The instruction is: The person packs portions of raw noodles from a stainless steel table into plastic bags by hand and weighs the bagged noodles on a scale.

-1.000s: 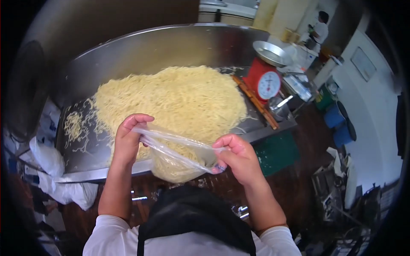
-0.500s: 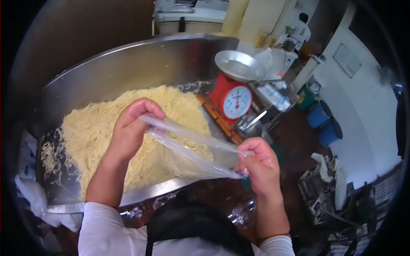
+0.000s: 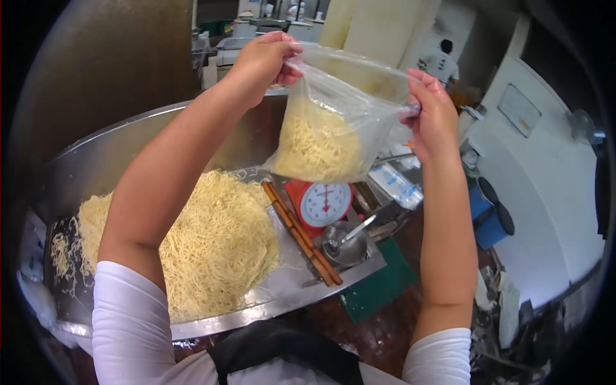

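A clear plastic bag (image 3: 369,102) with yellow noodles (image 3: 319,144) in its lower part hangs between my two hands. My left hand (image 3: 268,61) pinches one top corner of the bag. The opposite corner is gripped by my right hand (image 3: 431,112), and the mouth is stretched wide between them. Below and behind the bag stands a red dial scale (image 3: 326,204); its pan is hidden by the bag. A large heap of loose noodles (image 3: 215,250) lies in the metal trough (image 3: 192,330), beneath my left forearm.
Wooden sticks (image 3: 301,234) lie along the trough beside the scale. A metal bowl (image 3: 346,244) with a spoon handle sits near the trough's corner. A plastic packet (image 3: 396,185) is right of the scale. Blue bins (image 3: 494,218) line the right wall. A person (image 3: 443,64) stands far back.
Both hands have risen with the bag, from over the noodle heap to in front of the scale. The bag now hangs upright with noodles visible in its bottom.
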The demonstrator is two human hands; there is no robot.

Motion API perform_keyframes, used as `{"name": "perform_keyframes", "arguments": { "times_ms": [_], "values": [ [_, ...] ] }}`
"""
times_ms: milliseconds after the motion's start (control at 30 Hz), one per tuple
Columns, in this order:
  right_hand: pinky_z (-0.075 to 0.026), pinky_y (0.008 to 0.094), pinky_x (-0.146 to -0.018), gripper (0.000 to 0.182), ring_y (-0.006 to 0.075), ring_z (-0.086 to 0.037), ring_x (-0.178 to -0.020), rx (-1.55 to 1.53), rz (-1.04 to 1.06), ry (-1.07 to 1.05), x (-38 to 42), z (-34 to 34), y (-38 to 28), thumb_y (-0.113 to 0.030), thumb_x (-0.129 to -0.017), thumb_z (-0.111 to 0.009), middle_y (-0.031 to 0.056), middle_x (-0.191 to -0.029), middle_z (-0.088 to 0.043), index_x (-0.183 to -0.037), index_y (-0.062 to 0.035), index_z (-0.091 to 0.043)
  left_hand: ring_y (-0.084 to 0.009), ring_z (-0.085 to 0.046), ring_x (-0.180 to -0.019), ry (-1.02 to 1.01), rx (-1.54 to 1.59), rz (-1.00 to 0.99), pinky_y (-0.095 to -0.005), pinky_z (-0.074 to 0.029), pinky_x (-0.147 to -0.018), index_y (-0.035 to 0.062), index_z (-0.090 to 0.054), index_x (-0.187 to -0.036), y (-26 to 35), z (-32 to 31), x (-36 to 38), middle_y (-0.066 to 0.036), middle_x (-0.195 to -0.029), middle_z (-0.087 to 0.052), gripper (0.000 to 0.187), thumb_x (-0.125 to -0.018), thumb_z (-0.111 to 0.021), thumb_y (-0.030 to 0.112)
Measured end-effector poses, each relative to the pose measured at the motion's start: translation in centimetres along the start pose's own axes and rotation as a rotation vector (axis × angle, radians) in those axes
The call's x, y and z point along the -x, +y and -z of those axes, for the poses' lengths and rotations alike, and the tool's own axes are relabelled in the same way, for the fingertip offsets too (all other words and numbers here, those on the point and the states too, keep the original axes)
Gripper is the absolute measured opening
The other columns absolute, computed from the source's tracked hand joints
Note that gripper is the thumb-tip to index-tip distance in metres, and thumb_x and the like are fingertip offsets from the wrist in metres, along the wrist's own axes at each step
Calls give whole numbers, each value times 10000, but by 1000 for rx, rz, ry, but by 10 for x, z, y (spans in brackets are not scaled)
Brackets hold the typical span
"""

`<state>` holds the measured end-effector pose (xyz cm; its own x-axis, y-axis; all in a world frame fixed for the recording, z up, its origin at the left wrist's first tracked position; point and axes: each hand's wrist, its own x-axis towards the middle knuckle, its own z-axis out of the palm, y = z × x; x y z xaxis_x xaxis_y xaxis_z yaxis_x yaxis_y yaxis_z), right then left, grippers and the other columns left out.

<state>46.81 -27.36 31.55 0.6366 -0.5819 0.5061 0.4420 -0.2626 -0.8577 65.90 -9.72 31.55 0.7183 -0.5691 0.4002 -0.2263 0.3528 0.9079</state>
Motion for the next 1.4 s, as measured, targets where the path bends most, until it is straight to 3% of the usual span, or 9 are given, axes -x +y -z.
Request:
{"name": "perform_keyframes", "arguments": {
  "times_ms": [167, 433, 567, 633, 800, 867, 967, 1067, 1400],
  "values": [
    [-378, 217, -504, 200, 58, -506, -554, 125, 44, -76, -54, 29, 42, -181, -877, -540, -52, -677, -507, -1035, -70, -593, -63, -426, -437, 132, -125, 30, -225, -358, -414, 115, -571, -929, -36, -22, -47, 39, -628, -480, 66, -882, -541, 150],
    [-415, 210, -607, 377, 65, -549, -683, 177, 46, -121, -37, 77, 119, -158, -875, -580, 7, -802, -598, -1226, -44, -504, -93, -517, -593, 33, -367, 93, -227, -412, -509, 81, -565, -1127, -99, -8, -11, -8, -725, -540, 261, -923, -509, 235],
    [-420, 203, -649, 460, 85, -564, -733, 9, 16, 284, 36, 125, 142, -170, -879, -594, 40, -855, -615, -1283, -9, -443, -197, -564, -1021, 34, -619, -1, -331, -444, -872, 52, -483, -1295, -120, 40, 85, -121, -1118, -580, 521, -896, -567, 376],
    [-418, 199, -618, 388, 72, -552, -694, -97, -125, 284, 89, 148, 189, -153, -876, -585, 41, -855, -616, -1219, -1, -485, -288, -532, -1130, 110, -1169, 86, -370, -401, -968, -2, -498, -1261, -149, 90, 150, -197, -1247, -528, 545, -854, -635, 333],
    [-438, 216, -608, 267, 70, -548, -700, -228, -838, -254, 229, 120, 253, -101, -861, -618, 33, -843, -610, -1114, -43, -557, -436, -454, -1175, 607, -1753, 625, -462, -364, -1003, -29, -585, -1113, -253, 234, 398, -318, -1210, -507, 466, -828, -651, 334],
    [-446, 221, -627, 241, 76, -555, -722, -158, -793, -463, 255, 95, 257, -113, -860, -636, 45, -848, -613, -1077, -20, -589, -402, -533, -1038, 643, -1805, 387, -439, -430, -893, -21, -615, -997, -259, 194, 436, -269, -1069, -582, 386, -846, -627, 334],
    [-454, 222, -638, 218, 75, -561, -721, -48, -656, -616, 245, 46, 248, -136, -867, -635, 33, -819, -624, -1051, -21, -612, -270, -541, -711, 771, -1448, 528, -378, -437, -652, -7, -580, -813, -259, 196, 426, -148, -767, -570, 323, -892, -582, 306],
    [-475, 266, -640, 237, 118, -603, -710, -41, -527, -736, 222, 6, 233, -173, -858, -638, 80, -803, -654, -1046, -32, -613, -149, -345, -531, 937, -1010, 468, -338, -313, -502, 11, -482, -671, -259, 221, 407, -41, -568, -383, 380, -933, -537, 279],
    [-482, 281, -647, 280, 141, -592, -687, 21, -372, -996, 179, -71, 218, -175, -827, -645, 66, -776, -627, -1066, -35, -599, -36, -265, -525, 926, -928, -206, -258, -185, -458, 94, -374, -563, -103, 177, 280, 69, -545, -323, 450, -927, -586, 255]
  ]
}}
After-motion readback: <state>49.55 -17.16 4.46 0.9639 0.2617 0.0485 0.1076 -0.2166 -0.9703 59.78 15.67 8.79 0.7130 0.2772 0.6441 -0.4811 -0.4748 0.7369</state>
